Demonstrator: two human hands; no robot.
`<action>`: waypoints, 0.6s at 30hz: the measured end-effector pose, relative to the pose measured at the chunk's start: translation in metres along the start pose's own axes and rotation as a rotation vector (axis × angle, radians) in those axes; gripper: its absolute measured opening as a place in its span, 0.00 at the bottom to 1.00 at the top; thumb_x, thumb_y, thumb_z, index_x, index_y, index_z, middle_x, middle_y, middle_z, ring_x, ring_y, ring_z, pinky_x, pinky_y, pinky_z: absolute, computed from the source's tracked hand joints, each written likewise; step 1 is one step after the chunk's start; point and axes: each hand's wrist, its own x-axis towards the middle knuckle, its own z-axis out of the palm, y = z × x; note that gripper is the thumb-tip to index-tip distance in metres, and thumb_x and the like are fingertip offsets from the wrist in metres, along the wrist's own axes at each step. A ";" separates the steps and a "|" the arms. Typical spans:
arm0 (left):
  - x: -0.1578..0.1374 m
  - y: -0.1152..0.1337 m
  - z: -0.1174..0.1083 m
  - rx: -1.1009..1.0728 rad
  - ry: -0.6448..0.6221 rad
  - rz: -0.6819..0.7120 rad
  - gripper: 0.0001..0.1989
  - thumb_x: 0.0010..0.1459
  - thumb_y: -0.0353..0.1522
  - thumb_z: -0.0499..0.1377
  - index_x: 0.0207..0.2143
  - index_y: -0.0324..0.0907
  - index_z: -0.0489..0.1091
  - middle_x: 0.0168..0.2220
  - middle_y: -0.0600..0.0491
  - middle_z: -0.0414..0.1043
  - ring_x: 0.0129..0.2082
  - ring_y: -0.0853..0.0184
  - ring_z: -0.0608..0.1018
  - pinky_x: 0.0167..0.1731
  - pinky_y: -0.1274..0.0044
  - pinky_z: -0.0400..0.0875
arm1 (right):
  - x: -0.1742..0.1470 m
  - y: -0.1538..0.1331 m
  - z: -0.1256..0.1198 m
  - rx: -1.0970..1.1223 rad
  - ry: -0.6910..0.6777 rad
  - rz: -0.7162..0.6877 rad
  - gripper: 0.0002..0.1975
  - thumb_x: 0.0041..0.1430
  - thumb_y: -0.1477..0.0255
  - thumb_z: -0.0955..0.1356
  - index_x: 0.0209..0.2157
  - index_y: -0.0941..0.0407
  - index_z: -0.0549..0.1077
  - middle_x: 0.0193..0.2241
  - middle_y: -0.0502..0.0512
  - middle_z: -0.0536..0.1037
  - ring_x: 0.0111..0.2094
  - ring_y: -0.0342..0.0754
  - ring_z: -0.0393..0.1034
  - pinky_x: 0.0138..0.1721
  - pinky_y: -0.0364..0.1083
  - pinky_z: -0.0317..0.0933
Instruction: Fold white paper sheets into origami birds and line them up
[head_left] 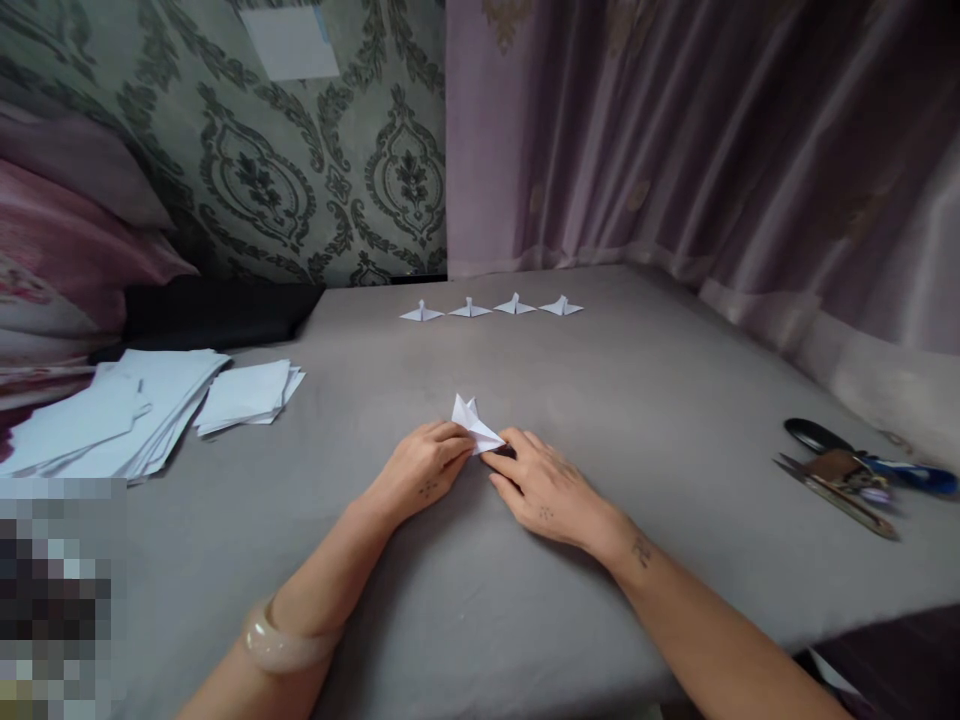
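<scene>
A small white folded paper crane [474,428] with pointed tips is held just above or on the grey cloth, between my two hands. My left hand [429,462] pinches its left lower side, fingers bent over the paper. On the other side my right hand [551,490] has its fingers curled at the right wing tip, with the thumb a little apart and lower. The fingertips partly hide the lower part of the crane. Further back, several finished-looking paper cranes [469,309] stand in a row, wings spread flat.
Large white paper sheets [161,400] and a smaller stack of cut paper [247,393] lie at the left. Blue-handled scissors [911,474], a pointed cutter-like tool [847,505] and a dark round object [816,435] lie at the right. A curtain [570,150] borders the table behind.
</scene>
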 end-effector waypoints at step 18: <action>0.002 0.011 -0.009 0.172 -0.187 0.077 0.15 0.62 0.26 0.46 0.44 0.42 0.71 0.40 0.49 0.71 0.39 0.64 0.71 0.41 0.73 0.68 | 0.009 0.031 0.006 0.427 0.218 0.325 0.12 0.53 0.77 0.61 0.32 0.55 0.77 0.33 0.51 0.77 0.30 0.42 0.69 0.33 0.41 0.60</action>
